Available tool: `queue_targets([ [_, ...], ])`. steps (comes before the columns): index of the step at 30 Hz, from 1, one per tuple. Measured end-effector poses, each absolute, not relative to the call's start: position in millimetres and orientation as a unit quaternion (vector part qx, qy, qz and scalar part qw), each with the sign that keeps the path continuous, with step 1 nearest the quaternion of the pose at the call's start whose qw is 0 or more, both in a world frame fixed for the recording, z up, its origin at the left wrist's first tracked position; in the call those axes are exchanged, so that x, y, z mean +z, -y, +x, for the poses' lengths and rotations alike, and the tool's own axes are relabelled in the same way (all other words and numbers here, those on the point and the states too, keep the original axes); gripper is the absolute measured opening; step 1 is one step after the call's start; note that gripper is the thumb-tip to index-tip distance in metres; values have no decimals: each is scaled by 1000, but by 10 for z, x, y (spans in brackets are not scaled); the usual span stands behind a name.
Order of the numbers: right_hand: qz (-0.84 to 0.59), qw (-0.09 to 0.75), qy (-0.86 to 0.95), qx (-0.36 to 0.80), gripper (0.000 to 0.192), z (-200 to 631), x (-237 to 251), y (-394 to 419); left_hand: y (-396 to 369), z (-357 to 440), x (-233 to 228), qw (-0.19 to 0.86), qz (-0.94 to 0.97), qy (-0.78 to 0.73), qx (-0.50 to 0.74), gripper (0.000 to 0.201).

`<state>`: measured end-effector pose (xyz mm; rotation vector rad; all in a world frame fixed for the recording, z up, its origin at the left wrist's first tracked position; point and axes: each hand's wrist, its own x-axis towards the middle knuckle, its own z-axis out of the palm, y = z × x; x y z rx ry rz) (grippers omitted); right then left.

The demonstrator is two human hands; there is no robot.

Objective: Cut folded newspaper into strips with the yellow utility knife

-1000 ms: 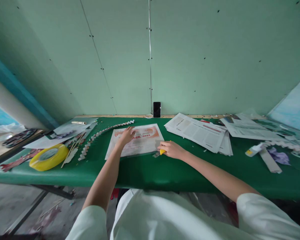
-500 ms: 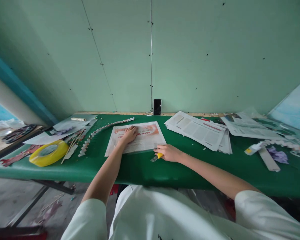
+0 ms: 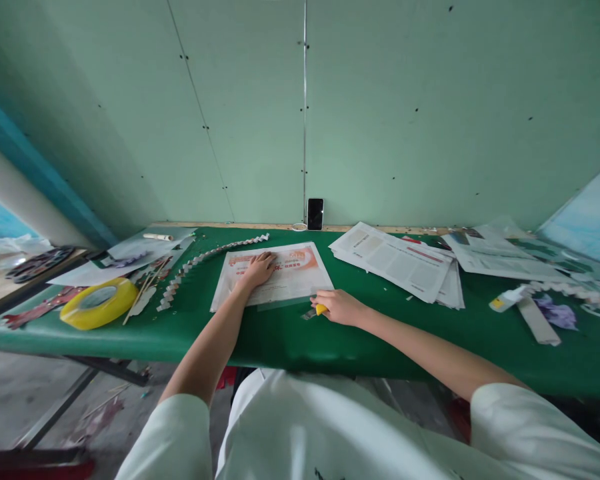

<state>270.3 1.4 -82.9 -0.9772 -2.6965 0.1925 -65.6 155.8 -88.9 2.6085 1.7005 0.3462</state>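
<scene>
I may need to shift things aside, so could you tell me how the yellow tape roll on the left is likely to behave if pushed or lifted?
The yellow tape roll lies flat on the green table, so a push should probably slide it rather than roll it. Stood on edge, its round shape would likely roll. It looks like a rigid ring, so it should keep its shape when lifted.

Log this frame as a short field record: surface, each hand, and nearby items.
surface: green table
left hand: flat on the printed sheet, pressing it down
right hand: closed on a yellow utility knife at the sheet's near edge
left side: yellow tape roll, zigzag paper strip
right side: newspapers
back wall: phone
</scene>
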Motion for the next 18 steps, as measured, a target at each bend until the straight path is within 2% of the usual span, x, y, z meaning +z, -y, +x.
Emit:
queue_targets([
  [7, -331, 125, 934, 52, 41, 2615, -688, -19, -1542, -634, -883, 0, 834, -540, 113, 56],
  [15, -360, 72, 928, 68, 59, 2457, -571, 105, -1584, -628, -891, 9, 828, -549, 118, 55],
  [18, -370, 65, 924, 69, 60, 2402, -542, 131, -1590, -624, -885, 13, 829, -545, 123, 55],
])
